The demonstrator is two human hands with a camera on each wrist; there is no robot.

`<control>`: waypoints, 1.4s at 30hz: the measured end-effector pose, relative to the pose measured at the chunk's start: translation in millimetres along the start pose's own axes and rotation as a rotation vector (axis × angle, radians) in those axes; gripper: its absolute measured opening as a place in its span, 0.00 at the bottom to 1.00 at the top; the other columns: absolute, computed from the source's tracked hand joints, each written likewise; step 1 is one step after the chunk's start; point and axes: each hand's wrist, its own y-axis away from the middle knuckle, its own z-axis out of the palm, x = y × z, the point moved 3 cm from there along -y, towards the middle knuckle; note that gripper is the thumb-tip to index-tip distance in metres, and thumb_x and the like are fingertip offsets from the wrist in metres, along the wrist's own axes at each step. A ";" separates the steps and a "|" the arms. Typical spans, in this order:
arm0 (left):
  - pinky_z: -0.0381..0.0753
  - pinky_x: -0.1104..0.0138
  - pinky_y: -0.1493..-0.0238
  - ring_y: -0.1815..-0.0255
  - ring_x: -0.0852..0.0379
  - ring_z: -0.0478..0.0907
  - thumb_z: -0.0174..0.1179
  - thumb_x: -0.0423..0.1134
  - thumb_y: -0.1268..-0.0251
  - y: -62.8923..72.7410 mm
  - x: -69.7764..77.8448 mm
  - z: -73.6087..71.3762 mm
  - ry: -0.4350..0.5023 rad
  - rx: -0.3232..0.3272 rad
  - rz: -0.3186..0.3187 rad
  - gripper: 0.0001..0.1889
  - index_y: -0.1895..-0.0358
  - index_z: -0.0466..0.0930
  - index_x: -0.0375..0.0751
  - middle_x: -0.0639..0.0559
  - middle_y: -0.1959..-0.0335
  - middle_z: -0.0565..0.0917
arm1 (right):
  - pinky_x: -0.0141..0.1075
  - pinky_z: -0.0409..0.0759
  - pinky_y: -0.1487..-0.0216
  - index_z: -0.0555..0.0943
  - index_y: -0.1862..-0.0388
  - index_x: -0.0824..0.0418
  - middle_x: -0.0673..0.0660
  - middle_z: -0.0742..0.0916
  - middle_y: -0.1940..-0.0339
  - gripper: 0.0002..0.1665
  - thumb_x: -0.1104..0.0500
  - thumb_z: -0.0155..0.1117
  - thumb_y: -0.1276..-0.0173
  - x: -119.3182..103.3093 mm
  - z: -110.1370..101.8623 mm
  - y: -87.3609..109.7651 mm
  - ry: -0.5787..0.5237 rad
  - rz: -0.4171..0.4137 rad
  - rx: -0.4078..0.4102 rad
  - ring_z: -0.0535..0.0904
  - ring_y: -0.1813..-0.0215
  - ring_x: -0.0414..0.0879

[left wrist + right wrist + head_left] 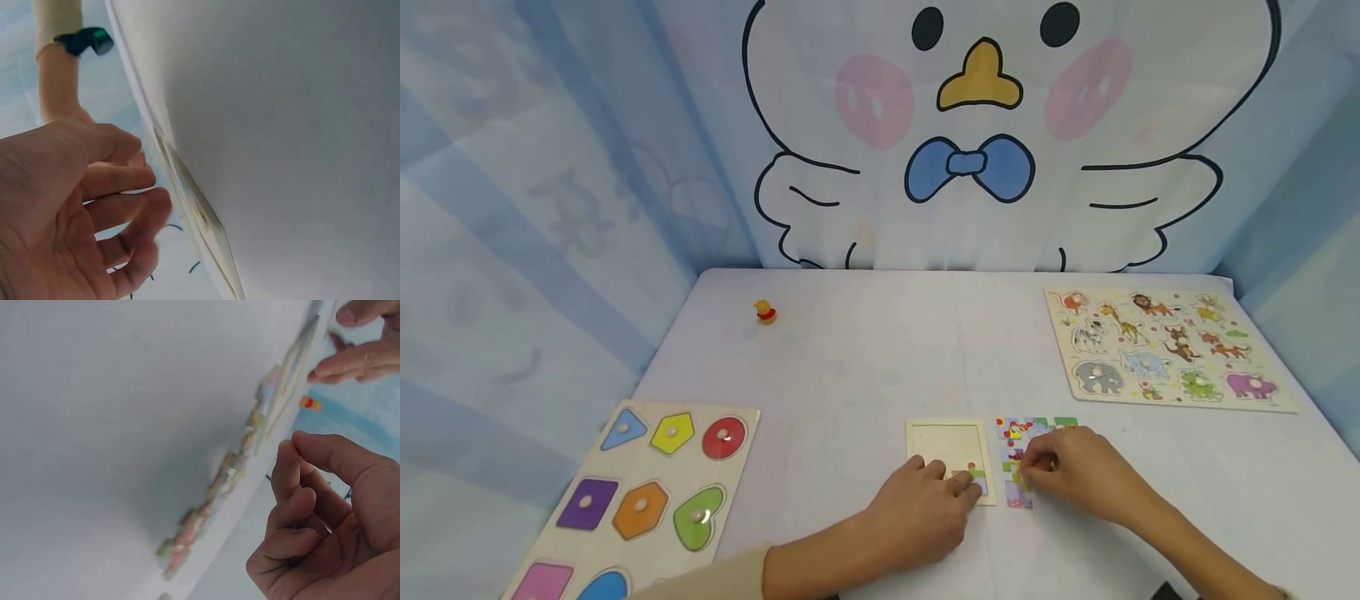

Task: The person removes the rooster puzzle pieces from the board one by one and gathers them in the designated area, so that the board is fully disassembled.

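Note:
A small wooden puzzle tray (945, 435) lies near the front of the table, with a bit of colourful picture puzzle (976, 472) in its lower right corner. My left hand (925, 512) reaches over the tray's lower part, fingers loosely bent near that corner. Right of the tray, colourful jigsaw pieces (1017, 431) lie close together, partly hidden by my right hand (1086, 473). That hand hovers over them; in the right wrist view its thumb and index fingertips (300, 439) meet, and no piece shows between them.
At the front left lies a board of knobbed coloured shapes (651, 467). An animal puzzle board (1165, 346) sits at the back right. Toward the back left stands a small yellow and red toy figure (764, 312). Cartoon-printed cloth (970, 225) hangs behind the table.

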 end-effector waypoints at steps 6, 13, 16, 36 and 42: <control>0.75 0.69 0.76 0.60 0.64 0.80 0.59 0.57 0.33 6.1 12.0 0.8 0.186 -0.238 -0.022 0.36 0.26 0.65 0.47 0.55 0.26 0.65 | 0.32 0.72 0.72 0.85 0.71 0.50 0.36 0.79 0.77 0.05 0.62 0.70 0.41 -19.2 -2.3 -21.7 -0.021 -0.080 -0.014 0.71 0.74 0.32; 0.66 0.72 0.86 0.83 0.66 0.67 0.59 0.60 0.34 8.5 19.0 9.8 0.137 -0.285 0.019 0.41 0.24 0.59 0.43 0.52 0.24 0.60 | 0.32 0.73 0.71 0.85 0.70 0.51 0.36 0.81 0.76 0.06 0.64 0.70 0.43 -37.4 23.2 -43.5 -0.087 -0.149 -0.144 0.72 0.74 0.33; 0.66 0.72 0.86 0.84 0.65 0.64 0.56 0.60 0.32 8.4 20.4 11.7 0.095 -0.288 0.046 0.40 0.23 0.59 0.42 0.51 0.24 0.61 | 0.32 0.73 0.70 0.85 0.72 0.51 0.36 0.81 0.76 0.06 0.62 0.71 0.44 -38.4 31.9 -47.0 -0.071 -0.155 -0.177 0.72 0.74 0.33; 0.65 0.70 0.85 0.84 0.64 0.63 0.52 0.59 0.29 4.4 25.3 12.6 0.036 -0.384 0.012 0.37 0.23 0.60 0.44 0.51 0.23 0.59 | 0.32 0.72 0.71 0.82 0.77 0.50 0.39 0.79 0.79 0.10 0.63 0.70 0.41 -33.5 40.5 -56.2 -0.178 -0.122 -0.242 0.72 0.75 0.35; 0.67 0.69 0.83 0.84 0.63 0.65 0.53 0.60 0.31 4.9 25.8 12.5 0.004 -0.360 -0.004 0.37 0.24 0.62 0.46 0.54 0.25 0.62 | 0.32 0.72 0.72 0.81 0.75 0.52 0.42 0.79 0.80 0.07 0.63 0.71 0.43 -31.3 42.3 -55.7 -0.240 -0.096 -0.270 0.73 0.75 0.36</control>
